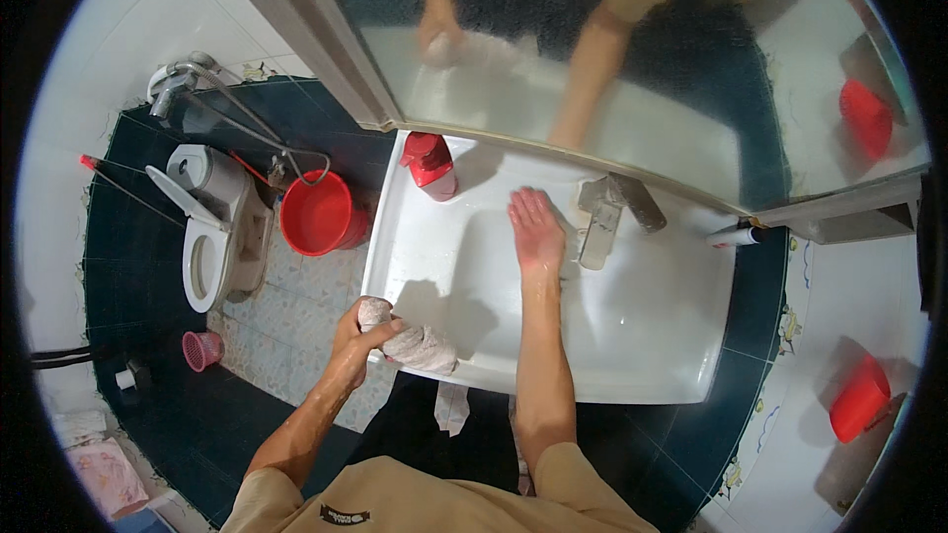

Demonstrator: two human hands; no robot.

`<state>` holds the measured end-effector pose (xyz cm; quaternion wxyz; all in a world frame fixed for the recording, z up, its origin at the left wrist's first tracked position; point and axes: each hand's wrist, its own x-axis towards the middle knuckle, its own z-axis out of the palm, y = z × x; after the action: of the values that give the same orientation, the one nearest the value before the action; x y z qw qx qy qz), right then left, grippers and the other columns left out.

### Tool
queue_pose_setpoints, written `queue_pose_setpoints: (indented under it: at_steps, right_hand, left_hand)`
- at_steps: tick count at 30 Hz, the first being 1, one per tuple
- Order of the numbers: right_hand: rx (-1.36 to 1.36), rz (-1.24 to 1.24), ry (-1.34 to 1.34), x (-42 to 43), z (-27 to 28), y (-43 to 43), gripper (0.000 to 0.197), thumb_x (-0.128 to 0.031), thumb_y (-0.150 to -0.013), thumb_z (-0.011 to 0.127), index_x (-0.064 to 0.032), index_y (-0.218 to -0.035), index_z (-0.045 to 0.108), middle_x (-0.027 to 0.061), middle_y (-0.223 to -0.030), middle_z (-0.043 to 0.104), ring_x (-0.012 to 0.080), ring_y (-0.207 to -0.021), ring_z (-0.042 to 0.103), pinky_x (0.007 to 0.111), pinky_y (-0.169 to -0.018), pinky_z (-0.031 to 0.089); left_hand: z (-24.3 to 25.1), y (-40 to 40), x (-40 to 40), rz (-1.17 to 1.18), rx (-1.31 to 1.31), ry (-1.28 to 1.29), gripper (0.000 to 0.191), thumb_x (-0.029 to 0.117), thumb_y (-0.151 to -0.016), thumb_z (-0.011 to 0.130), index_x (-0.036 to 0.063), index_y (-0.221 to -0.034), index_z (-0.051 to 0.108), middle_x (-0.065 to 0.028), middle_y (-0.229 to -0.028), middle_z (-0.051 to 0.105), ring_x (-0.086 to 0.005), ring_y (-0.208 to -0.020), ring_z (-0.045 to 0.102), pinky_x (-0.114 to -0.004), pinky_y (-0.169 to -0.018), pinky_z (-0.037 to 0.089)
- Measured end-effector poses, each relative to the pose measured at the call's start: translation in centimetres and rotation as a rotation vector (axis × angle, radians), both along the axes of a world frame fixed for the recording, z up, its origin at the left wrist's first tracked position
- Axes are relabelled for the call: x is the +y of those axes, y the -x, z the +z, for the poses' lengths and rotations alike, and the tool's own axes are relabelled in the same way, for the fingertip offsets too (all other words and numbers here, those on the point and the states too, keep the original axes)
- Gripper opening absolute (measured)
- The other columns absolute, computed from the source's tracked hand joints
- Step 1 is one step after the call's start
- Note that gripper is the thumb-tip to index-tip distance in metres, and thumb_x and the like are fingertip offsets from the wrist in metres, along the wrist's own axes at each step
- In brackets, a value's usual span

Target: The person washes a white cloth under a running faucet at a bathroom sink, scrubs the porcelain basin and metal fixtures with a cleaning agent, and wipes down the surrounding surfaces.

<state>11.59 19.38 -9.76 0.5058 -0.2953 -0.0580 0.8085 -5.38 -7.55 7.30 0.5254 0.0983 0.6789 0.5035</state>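
A twisted, pale wet cloth (420, 348) is gripped in my left hand (357, 344) at the front left corner of the white washbasin (659, 355). The cloth's lower end lies over the basin's front rim. My right hand (538, 235) is flat and wet, fingers stretched toward the mirror, with nothing in it. It is over the back of the basin, just left of the metal faucet (601, 229). Whether its palm touches the basin is hidden. A red-topped pump bottle (429, 170) stands at the basin's back left corner.
A mirror (592, 37) rises behind the basin. Left are a red bucket (315, 218), a toilet (207, 259), a hand-shower hose (244, 115) and a pink basket (202, 351). A white tube (733, 237) lies at the back right; a red holder (859, 398) is on the right wall.
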Motion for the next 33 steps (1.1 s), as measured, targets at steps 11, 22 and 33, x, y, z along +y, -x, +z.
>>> queue_pose_setpoints:
  at_steps: [11,22,33]
  right_hand:
    - [-0.214,-0.152,0.096,-0.5,-2.4,-9.1,0.051,-0.033,-0.099,0.057,0.0029,-0.135,0.052,0.0203,-0.137,0.059,0.0367,-0.122,0.059,0.05,-0.106,0.047]
    - [-0.209,0.653,-0.108,-4.3,3.3,5.6,0.041,-0.018,-0.098,0.059,0.0043,-0.132,0.058,0.0216,-0.126,0.065,0.0331,-0.118,0.063,0.044,-0.102,0.05]
    - [-0.651,1.439,-0.306,-12.0,3.9,3.2,0.039,-0.03,-0.101,0.06,-0.0027,-0.128,0.065,0.0113,-0.107,0.074,0.0192,-0.089,0.073,0.031,-0.077,0.057]
  left_hand:
    - [0.0,1.5,-2.0,0.039,-0.04,-0.001,0.044,0.018,-0.079,0.08,-0.0018,-0.113,0.059,-0.0103,-0.093,0.066,-0.0192,-0.079,0.065,-0.032,-0.057,0.052]
    - [-1.4,1.0,-3.4,-0.004,-0.038,0.037,0.043,0.018,-0.08,0.08,-0.0011,-0.112,0.059,-0.0083,-0.092,0.064,-0.0178,-0.078,0.063,-0.031,-0.055,0.051]
    - [-0.6,1.8,-5.5,0.042,-0.008,0.064,0.039,0.021,-0.081,0.079,0.0004,-0.107,0.059,-0.0079,-0.088,0.064,-0.0166,-0.072,0.063,-0.031,-0.052,0.05]
